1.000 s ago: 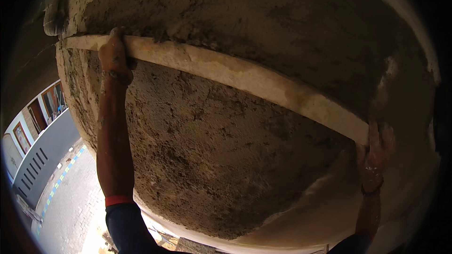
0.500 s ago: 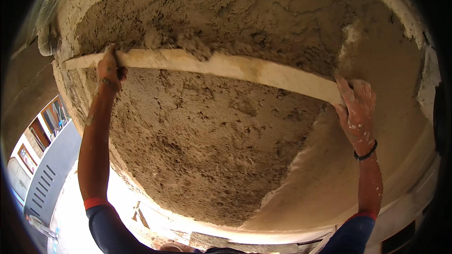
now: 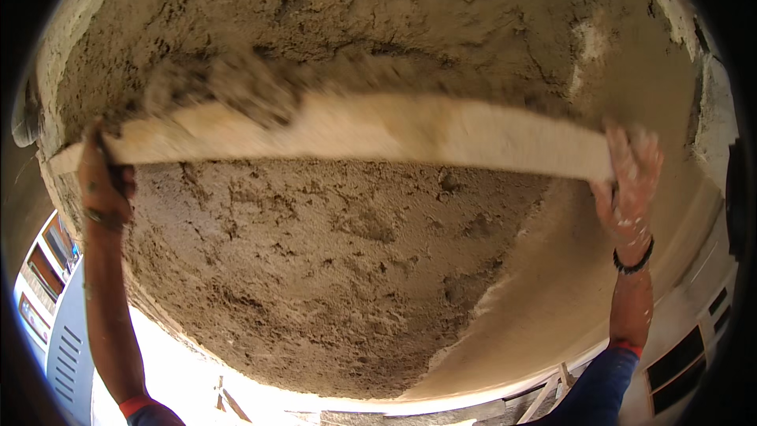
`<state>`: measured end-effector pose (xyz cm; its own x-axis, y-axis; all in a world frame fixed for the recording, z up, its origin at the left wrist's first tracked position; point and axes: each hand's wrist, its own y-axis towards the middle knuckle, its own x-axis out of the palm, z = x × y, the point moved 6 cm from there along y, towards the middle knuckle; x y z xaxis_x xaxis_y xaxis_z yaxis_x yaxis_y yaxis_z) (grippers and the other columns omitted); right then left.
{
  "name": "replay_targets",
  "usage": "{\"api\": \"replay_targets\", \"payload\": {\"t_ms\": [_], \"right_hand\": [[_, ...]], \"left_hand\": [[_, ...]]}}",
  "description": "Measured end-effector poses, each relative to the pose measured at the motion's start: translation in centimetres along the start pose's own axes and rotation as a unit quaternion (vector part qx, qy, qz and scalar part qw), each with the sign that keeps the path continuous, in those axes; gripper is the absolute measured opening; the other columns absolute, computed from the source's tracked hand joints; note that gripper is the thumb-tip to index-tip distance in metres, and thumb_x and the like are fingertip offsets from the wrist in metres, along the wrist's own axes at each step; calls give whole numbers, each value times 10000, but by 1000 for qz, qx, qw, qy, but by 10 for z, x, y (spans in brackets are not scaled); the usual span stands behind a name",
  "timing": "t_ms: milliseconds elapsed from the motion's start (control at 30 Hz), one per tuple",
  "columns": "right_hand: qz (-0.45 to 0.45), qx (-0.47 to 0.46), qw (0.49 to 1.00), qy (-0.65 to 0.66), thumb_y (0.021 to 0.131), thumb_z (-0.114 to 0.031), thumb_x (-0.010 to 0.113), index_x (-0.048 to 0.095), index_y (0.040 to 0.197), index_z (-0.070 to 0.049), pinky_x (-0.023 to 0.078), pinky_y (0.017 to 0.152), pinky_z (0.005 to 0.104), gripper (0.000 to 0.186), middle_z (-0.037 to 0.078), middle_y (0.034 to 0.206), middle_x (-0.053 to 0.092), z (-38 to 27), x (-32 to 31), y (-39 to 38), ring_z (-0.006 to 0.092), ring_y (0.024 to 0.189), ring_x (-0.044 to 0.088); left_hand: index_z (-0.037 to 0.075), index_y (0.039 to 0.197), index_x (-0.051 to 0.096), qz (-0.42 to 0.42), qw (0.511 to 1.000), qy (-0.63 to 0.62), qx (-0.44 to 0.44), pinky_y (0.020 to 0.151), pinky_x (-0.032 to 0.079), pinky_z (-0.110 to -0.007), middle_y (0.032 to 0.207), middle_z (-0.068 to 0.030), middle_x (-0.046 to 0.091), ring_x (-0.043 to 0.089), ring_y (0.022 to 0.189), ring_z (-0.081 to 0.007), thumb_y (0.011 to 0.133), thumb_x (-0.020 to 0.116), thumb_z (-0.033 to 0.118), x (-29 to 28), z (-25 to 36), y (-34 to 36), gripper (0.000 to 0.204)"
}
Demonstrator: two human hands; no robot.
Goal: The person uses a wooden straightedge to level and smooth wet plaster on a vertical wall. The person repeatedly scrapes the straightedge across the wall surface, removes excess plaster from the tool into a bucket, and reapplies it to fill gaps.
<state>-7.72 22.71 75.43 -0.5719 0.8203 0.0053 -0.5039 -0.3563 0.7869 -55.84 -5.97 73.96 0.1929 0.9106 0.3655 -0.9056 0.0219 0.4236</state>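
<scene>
Both hands are raised to a long pale straightedge board lying across a rough, wet mortar surface overhead. My left hand is closed on the board near its left end, wet mortar on its skin. My right hand grips the right end, its fingers bent over the board; it has white specks and a dark bracelet. A blurred ridge of loose mortar is piled along the board's upper edge. Smoother plaster lies to the lower right of the rough patch.
At the far left are a grey wall with slots and a white building with brown-framed openings. Bright daylight shows along the bottom. Wooden poles and dark openings sit at the lower right; a pale chipped edge borders the right.
Both hands and the board sit lower on the left than before and look more level. The board is motion-blurred, with mortar heaped and smeared along it. The view has shifted and brightened.
</scene>
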Motion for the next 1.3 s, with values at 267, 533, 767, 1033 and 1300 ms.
{"api": "replay_targets", "payload": {"t_ms": [267,533,767,1033,1300], "right_hand": [[57,20,998,6,789,-303,607,471,1267,-132,336,941,374,526,66,1080,560,-13,1,136,246,1031,473],[35,-2,998,47,765,-267,620,484,1248,-119,361,836,384,523,88,998,547,-9,-7,118,262,940,478],[-50,50,991,117,704,-223,633,524,1187,-122,345,755,384,505,85,936,497,20,-22,40,274,883,458],[-75,67,991,82,714,-244,620,519,1185,-79,339,775,407,509,127,944,486,32,-16,-4,315,888,449],[23,17,1000,8,791,-245,610,500,1234,-115,344,951,397,474,111,1217,522,32,-9,130,314,1114,453]], "left_hand": [[130,641,503,13,992,68,104,230,247,-216,429,16,441,392,302,-81,864,402,522,-41,111,147,462],[152,615,493,24,998,46,29,265,284,-239,453,8,459,412,319,-109,795,466,572,-20,77,119,458],[108,732,498,19,1000,-9,-15,266,308,-257,487,-13,465,450,342,-120,805,561,470,16,37,-4,375],[95,744,510,24,999,-38,-12,278,313,-257,479,-22,449,444,337,-134,781,604,477,40,16,-48,395],[75,839,545,-26,993,-13,112,229,315,-170,453,19,468,390,303,-33,901,431,431,23,96,106,378]]}}
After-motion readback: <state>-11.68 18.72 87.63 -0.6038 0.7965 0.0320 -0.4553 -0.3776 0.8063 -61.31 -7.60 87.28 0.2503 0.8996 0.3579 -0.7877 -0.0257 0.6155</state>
